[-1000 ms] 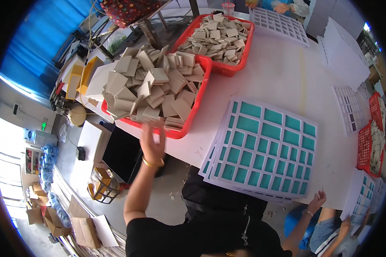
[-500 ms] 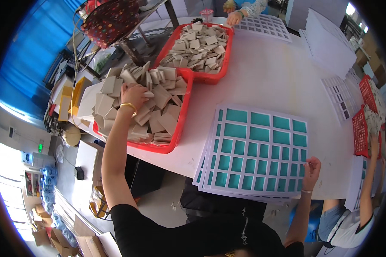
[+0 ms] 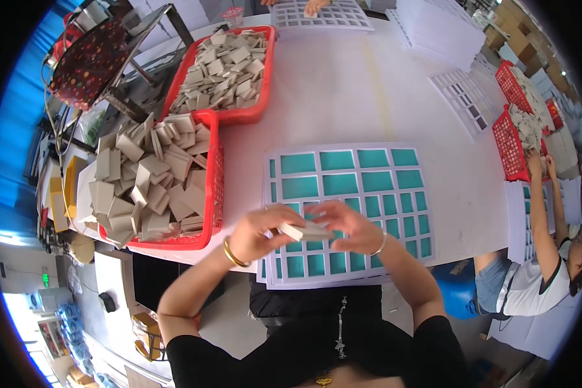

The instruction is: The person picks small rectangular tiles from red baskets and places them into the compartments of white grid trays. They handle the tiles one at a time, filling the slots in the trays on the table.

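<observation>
Left hand (image 3: 257, 234): it is closed on the flat off-white tiles (image 3: 309, 231); a firm but gentle pinch seems good here.
Right hand (image 3: 359, 231): its fingers are apart, close to the tiles' other end; if they touch, I cannot tell. Guiding by the edges looks wise.
Tiles: they are above the teal-celled grid board (image 3: 377, 182), a little tilted; better to level them.
Grid board: it lies uppermost on its pile; wrists should not push it askew.
Near red basket (image 3: 218, 174): it is heaped with tiles, left of the board.
Far red basket (image 3: 269, 71): it sits behind, also full.
</observation>
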### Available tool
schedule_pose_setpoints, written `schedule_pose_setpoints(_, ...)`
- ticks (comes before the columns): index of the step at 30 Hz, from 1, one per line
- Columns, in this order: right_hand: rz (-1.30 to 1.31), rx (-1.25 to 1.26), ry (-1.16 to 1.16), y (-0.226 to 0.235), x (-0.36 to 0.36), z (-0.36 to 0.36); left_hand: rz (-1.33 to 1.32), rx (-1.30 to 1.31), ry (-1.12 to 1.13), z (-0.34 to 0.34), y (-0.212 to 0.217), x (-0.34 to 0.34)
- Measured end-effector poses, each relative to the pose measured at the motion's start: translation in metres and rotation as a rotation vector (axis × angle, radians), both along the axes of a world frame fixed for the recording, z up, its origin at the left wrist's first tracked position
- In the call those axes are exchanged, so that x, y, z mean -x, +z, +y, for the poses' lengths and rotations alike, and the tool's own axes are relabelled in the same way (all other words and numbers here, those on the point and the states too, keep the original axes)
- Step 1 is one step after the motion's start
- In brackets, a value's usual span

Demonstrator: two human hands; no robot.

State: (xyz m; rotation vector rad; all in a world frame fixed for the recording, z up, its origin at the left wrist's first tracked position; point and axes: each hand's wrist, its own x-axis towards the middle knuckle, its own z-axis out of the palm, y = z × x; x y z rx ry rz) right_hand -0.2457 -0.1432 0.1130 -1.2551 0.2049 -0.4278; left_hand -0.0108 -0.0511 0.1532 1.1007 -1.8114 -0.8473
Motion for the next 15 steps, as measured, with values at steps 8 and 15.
schedule_pose_setpoints(8, 0.135, 0.004, -0.006, -0.029, 0.018, 0.000, 0.474, -0.228, 0.057, 0.006, -0.057, 0.041)
schedule_pose_setpoints(15, 0.404, 0.460, -0.247, -0.001, 0.025, -0.019, 0.422, -0.369, 0.165, -0.019, -0.077, 0.050)
